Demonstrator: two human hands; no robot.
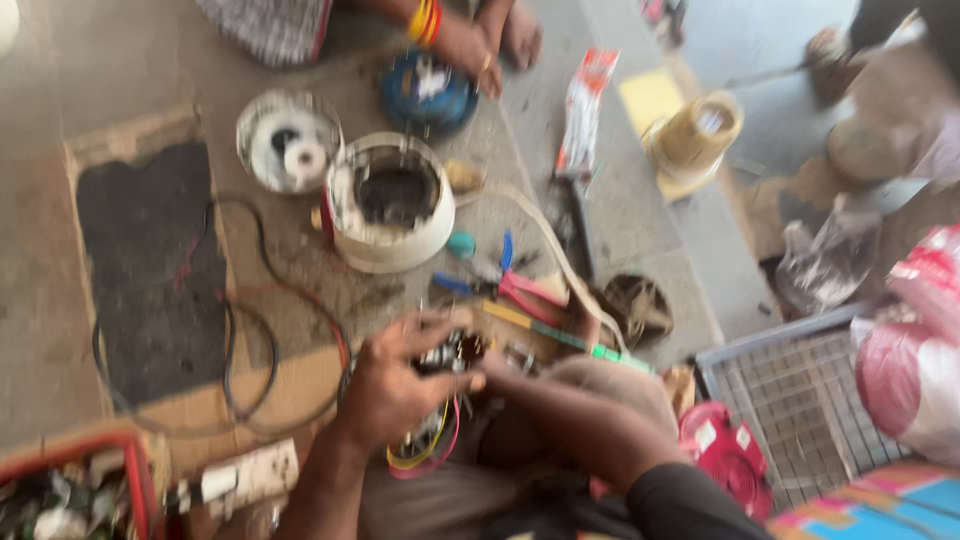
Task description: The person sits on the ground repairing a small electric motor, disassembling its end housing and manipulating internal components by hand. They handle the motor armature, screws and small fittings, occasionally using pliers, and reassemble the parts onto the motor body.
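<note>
Together both hands, left (385, 385) and right (500, 372), clutch a small blurred motor part (447, 355); its axis is unclear.

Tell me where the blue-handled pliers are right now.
In the head view, the blue-handled pliers lie on the floor at centre, just below the white round housing and above the left hand.

Small dark motor part (452, 354) with metal fittings, blurred by motion. Held low at centre of view, above the lap. Yellow and red wires (425, 455) attached beneath, hanging down in loose loops. Finer detail of part and its exact tilt not discernible.
</note>
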